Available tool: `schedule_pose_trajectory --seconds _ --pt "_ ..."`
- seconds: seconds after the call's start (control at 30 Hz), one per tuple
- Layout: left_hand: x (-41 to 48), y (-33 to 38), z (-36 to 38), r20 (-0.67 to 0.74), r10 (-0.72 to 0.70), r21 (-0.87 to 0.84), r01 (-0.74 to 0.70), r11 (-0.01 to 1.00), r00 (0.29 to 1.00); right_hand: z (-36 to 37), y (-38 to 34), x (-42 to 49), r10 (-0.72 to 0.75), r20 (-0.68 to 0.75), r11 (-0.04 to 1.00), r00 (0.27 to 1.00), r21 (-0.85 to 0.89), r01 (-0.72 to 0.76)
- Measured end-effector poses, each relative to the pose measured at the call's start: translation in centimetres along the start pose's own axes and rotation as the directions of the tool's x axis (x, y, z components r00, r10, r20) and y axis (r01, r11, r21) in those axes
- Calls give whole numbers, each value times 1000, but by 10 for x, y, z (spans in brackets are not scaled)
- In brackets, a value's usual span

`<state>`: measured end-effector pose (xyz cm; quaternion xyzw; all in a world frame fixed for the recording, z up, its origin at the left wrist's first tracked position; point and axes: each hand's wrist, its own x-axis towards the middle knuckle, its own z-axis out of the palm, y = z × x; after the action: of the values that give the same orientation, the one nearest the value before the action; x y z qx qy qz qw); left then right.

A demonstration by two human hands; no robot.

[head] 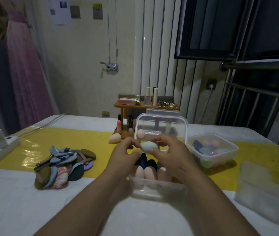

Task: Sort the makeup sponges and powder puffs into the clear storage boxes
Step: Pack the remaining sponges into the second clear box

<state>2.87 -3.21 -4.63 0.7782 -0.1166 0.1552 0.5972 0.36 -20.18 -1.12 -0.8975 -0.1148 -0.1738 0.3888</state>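
Two hands meet over an open clear storage box [152,183], sharing one pale blue-green makeup sponge [149,147]. The left hand [126,154] pinches the egg-shaped sponge's left end with curled fingertips. The right hand [168,150] wraps thumb and fingers round its other side. Directly beneath both hands, peach sponges with dark navy tops [143,167] stand in a row inside the box, whose hinged lid [161,123] stands upright just beyond the fingers. Near the right hand's outer side sits a second clear box [227,156] holding pink and blue sponges, and farther right lies a loose clear lid [263,184]. Well off to the left hand's outer side, a pile of powder puffs [63,166] in blue, olive, pink and purple rests on the yellow-striped table cover [67,138]. Beyond the left hand a peach sponge [115,138] lies beside a wooden cosmetics shelf [135,106].
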Motion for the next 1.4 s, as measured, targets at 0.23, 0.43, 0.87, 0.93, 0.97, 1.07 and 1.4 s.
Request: schedule_pose_trajectory --seconds 0.23,0.43,0.87,0.93,0.97,1.07,1.4 --pt "-8 -3 11 -48 -122 -162 113 980 991 -33 5 2 63 -16 993 998 97 -61" --pt "-4 -10 13 1 -290 -217 284 934 957 -52 -2 1 100 17 995 995 1 -100" --pt "2 -20 15 77 -377 -305 382 872 923 -56 -16 -4 352 199 859 915 -456 -232" --pt "2 -20 14 72 -374 -308 377 873 925 -53 -17 -4 376 220 832 900 -508 -224" --pt "2 -20 15 69 -374 -310 376 873 925 -51 -18 -4 391 224 819 893 -527 -227" --pt "1 -18 14 65 -381 -312 382 870 922 -48 -16 -5 427 227 797 875 -552 -245" --pt "1 -16 14 52 -372 -282 371 885 927 -46 -17 -3 495 236 740 836 -619 -263"
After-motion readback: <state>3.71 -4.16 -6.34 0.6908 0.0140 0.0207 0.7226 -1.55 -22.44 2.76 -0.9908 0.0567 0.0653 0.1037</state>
